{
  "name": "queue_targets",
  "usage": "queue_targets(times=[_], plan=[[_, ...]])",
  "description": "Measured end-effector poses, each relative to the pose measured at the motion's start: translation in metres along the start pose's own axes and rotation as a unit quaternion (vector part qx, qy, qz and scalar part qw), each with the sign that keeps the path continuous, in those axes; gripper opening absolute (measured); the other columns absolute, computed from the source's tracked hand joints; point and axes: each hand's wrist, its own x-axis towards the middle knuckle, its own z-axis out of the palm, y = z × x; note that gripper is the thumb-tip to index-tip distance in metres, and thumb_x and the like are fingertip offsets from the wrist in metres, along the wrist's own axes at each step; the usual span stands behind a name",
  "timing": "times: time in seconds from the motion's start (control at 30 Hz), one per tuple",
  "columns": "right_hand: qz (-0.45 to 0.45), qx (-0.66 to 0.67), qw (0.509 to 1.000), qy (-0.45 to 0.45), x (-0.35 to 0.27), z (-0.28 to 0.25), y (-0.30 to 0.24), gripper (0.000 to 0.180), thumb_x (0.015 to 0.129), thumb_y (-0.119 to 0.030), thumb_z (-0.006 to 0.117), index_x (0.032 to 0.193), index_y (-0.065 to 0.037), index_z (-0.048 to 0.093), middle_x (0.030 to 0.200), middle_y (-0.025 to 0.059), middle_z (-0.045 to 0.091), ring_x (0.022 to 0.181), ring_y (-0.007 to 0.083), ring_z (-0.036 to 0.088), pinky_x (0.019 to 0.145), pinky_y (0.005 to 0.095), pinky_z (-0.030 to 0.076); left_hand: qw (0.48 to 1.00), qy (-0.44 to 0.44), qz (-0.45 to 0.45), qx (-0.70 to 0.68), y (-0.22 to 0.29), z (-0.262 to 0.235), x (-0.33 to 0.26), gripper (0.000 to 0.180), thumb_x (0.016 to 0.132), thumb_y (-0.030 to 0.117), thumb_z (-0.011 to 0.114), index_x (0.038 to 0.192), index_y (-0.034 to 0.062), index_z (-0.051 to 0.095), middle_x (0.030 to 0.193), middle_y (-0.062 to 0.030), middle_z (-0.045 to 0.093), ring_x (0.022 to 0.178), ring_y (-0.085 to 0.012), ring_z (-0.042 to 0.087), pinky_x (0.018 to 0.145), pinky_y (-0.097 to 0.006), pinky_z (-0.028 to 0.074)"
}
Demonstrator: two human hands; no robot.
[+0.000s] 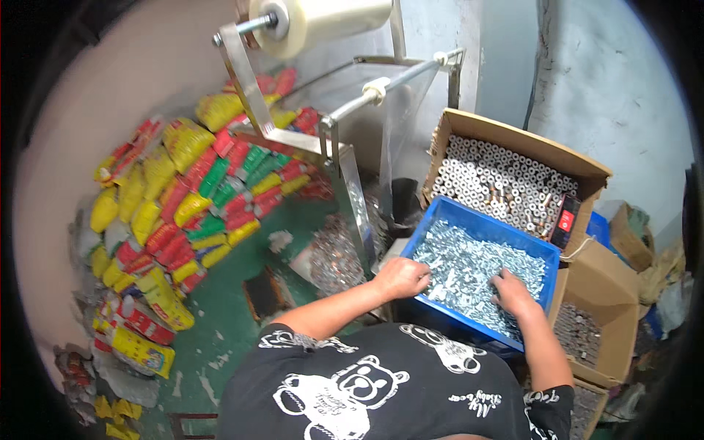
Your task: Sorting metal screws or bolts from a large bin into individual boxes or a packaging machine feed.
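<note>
The right hand (515,295) rests curled fingers among small metal pieces (466,260) in a blue bin (506,234), the left hand (403,277) curls at its left rim, either grip impossible to tell, apparently mid-sifting, the next move calling for a fine pinch, with a carton (528,152) of white-ringed parts (480,161) just beyond

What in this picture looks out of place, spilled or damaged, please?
The green floor looks damaged: pale patches break its colour, like worn paint. Also, one black-and-red box sits among many white round parts, so it looks out of place. I see no clear spill around the blue tray.
</note>
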Motion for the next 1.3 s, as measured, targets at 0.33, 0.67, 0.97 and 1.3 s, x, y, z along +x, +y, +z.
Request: queue_targets(times=[0.33,0.67,0.97,1.3], plan=[[0.007,-0.052,0.998,-0.04,-0.017,0.008,-0.001,0.079,0.06,-0.033,0.085,0.128,-0.017,0.049,0.128,0.025,0.048,0.116,0.0406,0.053,0.095,0.0473,0.046,0.999,0.001,-0.015,0.029,0.022,-0.001,-0.001,0.021,0.082,0.024,0.056,0.075,0.006,0.063,0.069,-0.0186,0.061,0.069,-0.0381,0.062,0.063,-0.049,0.049],[-0.034,0.075,0.982,0.171,0.047,0.041,0.061,0.013,0.084,-0.012,0.054,0.081,-0.001,0.06,0.079,0.0246,0.061,0.079,0.0427,0.061,0.068,0.0484,0.047,0.998,0.036,-0.034,0.024,0.004,0.007,0.003,0.018,0.081,0.026,0.061,0.077,0.0092,0.067,0.069,-0.0164,0.063,0.066,-0.0367,0.063,0.06,-0.047,0.051],[0.2,0.436,0.865,0.15,0.023,-0.01,0.05,0.021,0.087,-0.01,0.063,0.108,-0.006,0.067,0.072,0.0063,0.061,0.066,0.0123,0.058,0.051,0.0264,0.042,0.999,-0.013,-0.027,0.016,0.01,0.001,0.004,0.016,0.083,0.023,0.063,0.084,0.0091,0.07,0.071,-0.0176,0.063,0.067,-0.0366,0.063,0.06,-0.044,0.05],[0.113,0.313,0.933,0.137,0.098,-0.009,0.018,0.019,0.086,-0.019,0.063,0.09,-0.001,0.069,0.067,0.011,0.064,0.058,0.0177,0.06,0.051,0.0318,0.046,0.998,0.026,0.031,-0.042,-0.001,0.001,0.005,0.02,0.08,0.016,0.058,0.063,0.0049,0.057,0.064,-0.0158,0.062,0.061,-0.0361,0.062,0.057,-0.047,0.049]])
